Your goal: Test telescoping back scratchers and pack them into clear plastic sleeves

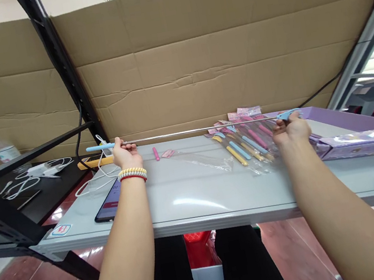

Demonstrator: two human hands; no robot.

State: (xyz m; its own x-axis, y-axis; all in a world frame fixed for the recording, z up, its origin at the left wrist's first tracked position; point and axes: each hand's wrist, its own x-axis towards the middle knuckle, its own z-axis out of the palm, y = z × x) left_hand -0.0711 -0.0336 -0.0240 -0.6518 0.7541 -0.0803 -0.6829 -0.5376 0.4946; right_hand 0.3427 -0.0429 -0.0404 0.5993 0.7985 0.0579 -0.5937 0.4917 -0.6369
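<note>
A telescopic back scratcher with a thin metal rod is stretched level across the view above the table. My left hand is closed on its rod beside the light blue handle. At the other end, my right hand is closed at the light blue claw head. Behind and left of my right hand lie several similar back scratchers in clear bags, with yellow, blue and pink handles. Under the rod are a flattened clear plastic bag and a small pink stick-like piece.
A phone lies by my left forearm, near a yellow power strip and white cables. A purple box occupies the table's right side. Cardboard walls off the back; a black metal post stands left.
</note>
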